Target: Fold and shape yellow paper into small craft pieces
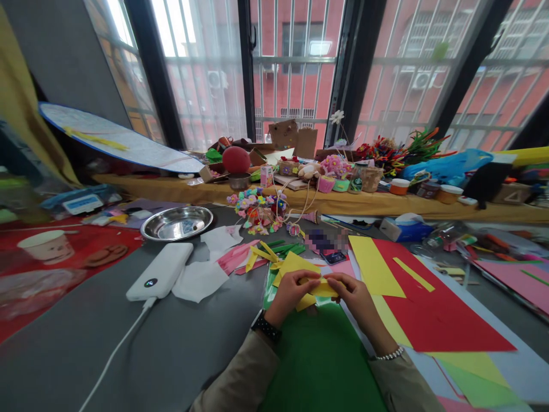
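Between my two hands is a small piece of yellow paper [324, 288], pinched near its upper edge. My left hand [294, 292], with a dark wristband, is closed on its left side. On its right side my right hand [352, 294], with a beaded bracelet, is closed too; the fingertips nearly meet. Other yellow paper pieces [297, 263] lie just behind and under the hands. Green paper [321, 360] spreads below them. Yellow folded strips [257, 254] and green strips [285, 249] lie beyond, to the left.
A white power bank [160, 272] with a cable and a metal plate [150, 233] lie left. Red paper [446, 309] and a yellow sheet [377, 263] are stacked right. Behind stand colourful craft flowers [259, 209], a phone [333, 257] and a crowded sill [180, 194].
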Available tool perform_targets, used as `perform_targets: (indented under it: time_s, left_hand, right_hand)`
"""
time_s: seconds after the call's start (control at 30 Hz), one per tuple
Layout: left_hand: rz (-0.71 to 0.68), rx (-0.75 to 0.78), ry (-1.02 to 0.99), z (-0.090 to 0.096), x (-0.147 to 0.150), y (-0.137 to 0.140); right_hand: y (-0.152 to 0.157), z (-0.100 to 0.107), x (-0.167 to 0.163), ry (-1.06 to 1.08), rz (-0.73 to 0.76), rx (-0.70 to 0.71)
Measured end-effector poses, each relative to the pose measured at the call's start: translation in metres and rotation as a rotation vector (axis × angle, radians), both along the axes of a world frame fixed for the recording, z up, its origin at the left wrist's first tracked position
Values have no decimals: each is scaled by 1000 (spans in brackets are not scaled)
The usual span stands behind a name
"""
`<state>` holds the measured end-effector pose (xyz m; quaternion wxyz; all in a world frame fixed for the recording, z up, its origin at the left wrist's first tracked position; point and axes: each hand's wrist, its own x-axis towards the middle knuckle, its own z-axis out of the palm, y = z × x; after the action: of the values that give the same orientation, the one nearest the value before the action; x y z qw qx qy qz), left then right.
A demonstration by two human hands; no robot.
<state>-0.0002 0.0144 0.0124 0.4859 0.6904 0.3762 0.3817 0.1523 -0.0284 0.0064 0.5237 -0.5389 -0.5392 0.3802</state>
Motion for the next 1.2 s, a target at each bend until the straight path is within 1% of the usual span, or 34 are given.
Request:
perform_targets:
  time_s: [0.17,0.3,0.47,0.67,0.87,1.0,1.2]
  left_hand:
    - [-3,85,52,-1,0,0]
    - [28,105,77,-2,1,1]
    - [52,86,92,-4,2,1]
    - [92,173,87,-3,3,-2]
    - [91,189,74,-3,3,-3]
    - [97,213,77,-4,4,-3]
    - [70,204,117,-5,6,-3]
  right_hand:
    - [1,0,1,-37,4,-16]
    - [1,-1,3,-50,24,-19]
    - [2,-3,2,-49,-3,-16]
    - [1,-3,2,-11,2,-30]
    - [1,-3,1,-68,1,-16]
    - [1,-3,0,-69,-13,-15]
    - [1,-3,0,-109,-20,-10]
